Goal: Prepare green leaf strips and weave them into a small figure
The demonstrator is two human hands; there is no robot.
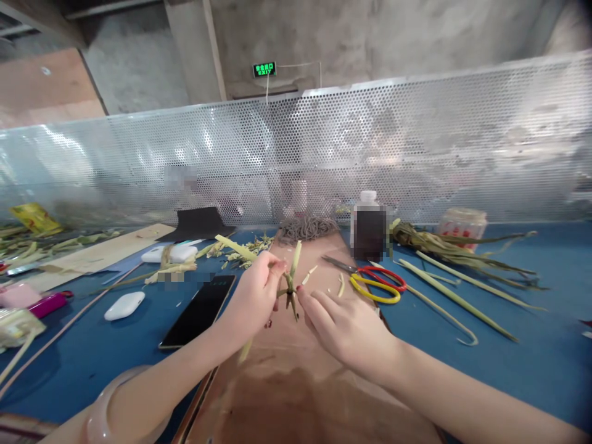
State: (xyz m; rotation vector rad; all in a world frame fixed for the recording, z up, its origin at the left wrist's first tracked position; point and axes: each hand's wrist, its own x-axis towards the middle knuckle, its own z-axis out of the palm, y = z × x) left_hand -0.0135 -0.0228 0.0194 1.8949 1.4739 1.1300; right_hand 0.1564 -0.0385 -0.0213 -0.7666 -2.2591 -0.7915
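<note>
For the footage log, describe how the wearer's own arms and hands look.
Both the left hand and right hand are ungloved, and no sleeves show on either arm. The left arm wears a pale, smooth, rounded bangle; none shows on the right arm. The visible nails look dark red.

Green lit exit sign (264,69) up against rough grey concrete wall (393,37). Below it, long silvery perforated metal screen (222,139) standing behind blue tabletop (546,357). Over left: yellow printed packet (36,219), bent black sheet (198,223) near screen, shiny magenta case (53,303), small white rounded case (124,306) near flat black phone (201,311), screen dark. Over right: white-capped dark bottle (369,233), clear jar with red markings (462,227).
</note>
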